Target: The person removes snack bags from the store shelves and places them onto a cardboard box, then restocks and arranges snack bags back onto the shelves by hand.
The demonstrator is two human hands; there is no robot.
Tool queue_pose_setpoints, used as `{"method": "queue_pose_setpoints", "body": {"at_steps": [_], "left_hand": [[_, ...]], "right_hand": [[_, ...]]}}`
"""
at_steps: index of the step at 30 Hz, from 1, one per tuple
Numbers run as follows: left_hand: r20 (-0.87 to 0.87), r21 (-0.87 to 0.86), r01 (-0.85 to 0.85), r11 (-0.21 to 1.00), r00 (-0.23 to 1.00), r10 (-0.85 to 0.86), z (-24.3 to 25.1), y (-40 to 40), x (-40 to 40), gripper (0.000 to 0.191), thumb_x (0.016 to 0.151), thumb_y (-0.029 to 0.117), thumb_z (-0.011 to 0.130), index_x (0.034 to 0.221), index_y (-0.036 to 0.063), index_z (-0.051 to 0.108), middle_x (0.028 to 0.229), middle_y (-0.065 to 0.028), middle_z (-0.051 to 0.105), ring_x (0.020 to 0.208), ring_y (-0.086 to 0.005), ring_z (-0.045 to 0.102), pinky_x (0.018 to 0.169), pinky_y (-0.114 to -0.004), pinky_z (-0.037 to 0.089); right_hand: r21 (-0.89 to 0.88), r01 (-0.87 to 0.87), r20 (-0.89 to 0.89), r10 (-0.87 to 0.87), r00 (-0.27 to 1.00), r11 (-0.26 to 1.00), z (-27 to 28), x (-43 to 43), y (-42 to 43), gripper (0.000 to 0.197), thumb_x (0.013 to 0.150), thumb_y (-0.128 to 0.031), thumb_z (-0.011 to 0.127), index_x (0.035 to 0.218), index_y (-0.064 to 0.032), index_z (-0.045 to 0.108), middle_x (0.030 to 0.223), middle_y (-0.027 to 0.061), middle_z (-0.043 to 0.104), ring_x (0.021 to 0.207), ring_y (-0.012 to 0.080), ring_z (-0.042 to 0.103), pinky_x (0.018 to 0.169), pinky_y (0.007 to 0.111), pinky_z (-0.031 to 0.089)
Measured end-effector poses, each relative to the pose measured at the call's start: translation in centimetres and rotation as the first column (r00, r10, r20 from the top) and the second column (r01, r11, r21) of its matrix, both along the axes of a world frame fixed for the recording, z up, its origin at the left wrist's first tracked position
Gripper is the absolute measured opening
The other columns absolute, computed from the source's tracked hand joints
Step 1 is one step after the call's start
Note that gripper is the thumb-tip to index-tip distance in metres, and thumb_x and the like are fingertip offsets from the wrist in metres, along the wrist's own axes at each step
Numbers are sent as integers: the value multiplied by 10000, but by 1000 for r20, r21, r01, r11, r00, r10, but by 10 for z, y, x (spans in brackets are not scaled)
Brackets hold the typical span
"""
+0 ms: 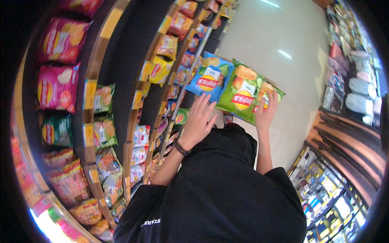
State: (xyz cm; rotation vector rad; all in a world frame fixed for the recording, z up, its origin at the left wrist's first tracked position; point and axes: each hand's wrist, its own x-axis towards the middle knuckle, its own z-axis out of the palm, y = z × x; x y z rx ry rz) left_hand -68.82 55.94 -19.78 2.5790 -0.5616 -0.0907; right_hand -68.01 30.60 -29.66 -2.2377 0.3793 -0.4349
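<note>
Before me, a blue bag of Lay's potato chips lies beside green Lay's bags; what bears them is mostly hidden, with only a thin brown edge showing. My left hand, a dark braided bracelet at its wrist, is at the near edge of the blue bag with fingers apart. Whether its fingertips touch the bag is not plain. My right hand lies over the rightmost green bag, fingers spread on its front. Neither hand is seen closed around a bag.
Shelves with yellow price tags run along the left, holding magenta chip bags, a yellow bag and white packs. Pale floor tiles extend ahead. At the right are racks of goods and a striped wooden surface.
</note>
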Motion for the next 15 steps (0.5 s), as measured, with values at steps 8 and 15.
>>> {"method": "queue_pose_setpoints", "body": {"at_steps": [8,15], "left_hand": [[15,-181,-541,821,833,552,-21,94,-73,315,874,128,622,1175,43,592,1131,-149,638,1082,-320,599,955,-407,456],[159,-632,-743,220,154,975,-10,231,-131,359,845,30,655,1179,-30,539,1154,-145,595,1062,-235,581,953,-344,443]], "right_hand": [[469,-260,118,232,965,844,88,7,89,209,929,-42,521,1110,28,599,1081,115,643,1001,193,594,911,323,444],[564,-745,146,845,514,356,123,-21,239,185,920,-52,555,1085,28,584,983,101,668,907,155,633,803,294,502]]}}
